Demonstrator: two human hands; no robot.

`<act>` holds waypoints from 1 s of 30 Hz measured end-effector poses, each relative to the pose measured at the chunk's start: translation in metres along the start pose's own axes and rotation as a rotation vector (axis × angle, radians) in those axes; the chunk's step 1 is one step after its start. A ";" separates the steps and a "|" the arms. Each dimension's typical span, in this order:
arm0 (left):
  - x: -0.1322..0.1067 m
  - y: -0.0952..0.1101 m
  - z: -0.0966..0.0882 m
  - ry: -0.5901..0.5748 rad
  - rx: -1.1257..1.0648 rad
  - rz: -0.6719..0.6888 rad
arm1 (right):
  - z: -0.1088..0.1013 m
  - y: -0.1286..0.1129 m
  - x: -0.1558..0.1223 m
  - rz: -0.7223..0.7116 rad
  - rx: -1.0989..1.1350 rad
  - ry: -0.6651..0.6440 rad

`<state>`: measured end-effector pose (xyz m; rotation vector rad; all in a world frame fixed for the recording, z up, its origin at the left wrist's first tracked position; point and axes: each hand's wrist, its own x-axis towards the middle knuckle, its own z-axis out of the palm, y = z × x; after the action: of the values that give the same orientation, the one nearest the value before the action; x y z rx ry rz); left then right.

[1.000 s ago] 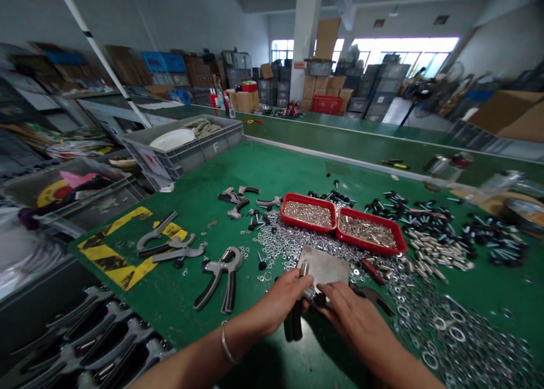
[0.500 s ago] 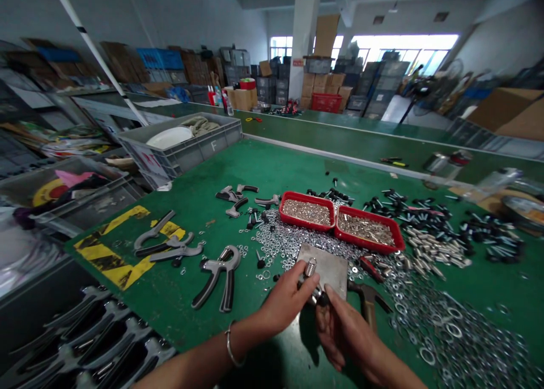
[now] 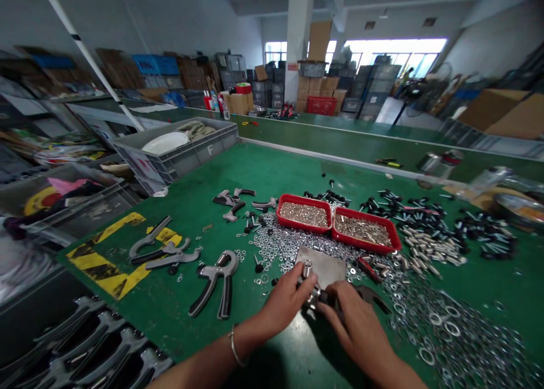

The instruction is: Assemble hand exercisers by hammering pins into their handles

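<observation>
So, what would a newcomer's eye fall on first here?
Two shallow red plastic trays full of small metal parts catch the eye first, in the middle of the green workbench, with silver steel washers scattered around them. Just below, the bare left hand and right hand grip a small silver metal part over a flat grey steel plate.

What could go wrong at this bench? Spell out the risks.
The small metal part worked between the left hand and right hand could slip and get lost among the loose washers nearby. The metal plate lies close to the red tray, so a careless bump might spill the tray's small parts.
</observation>
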<state>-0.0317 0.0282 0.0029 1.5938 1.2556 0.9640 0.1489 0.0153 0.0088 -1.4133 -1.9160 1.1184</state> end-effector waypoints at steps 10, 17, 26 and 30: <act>0.062 -0.007 0.019 0.118 -0.026 0.053 | -0.029 0.013 0.041 -0.073 0.019 0.120; 0.052 -0.012 0.028 0.095 0.077 0.130 | -0.030 0.018 0.032 -0.019 0.065 0.062; 0.054 -0.005 0.034 0.076 0.130 0.226 | -0.029 0.023 0.031 0.044 0.392 -0.056; 0.049 -0.016 0.037 0.141 0.155 0.198 | -0.025 0.022 0.024 0.057 0.474 -0.072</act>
<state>0.0070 0.0717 -0.0208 1.8232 1.3129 1.1429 0.1722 0.0483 0.0025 -1.1781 -1.5213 1.5440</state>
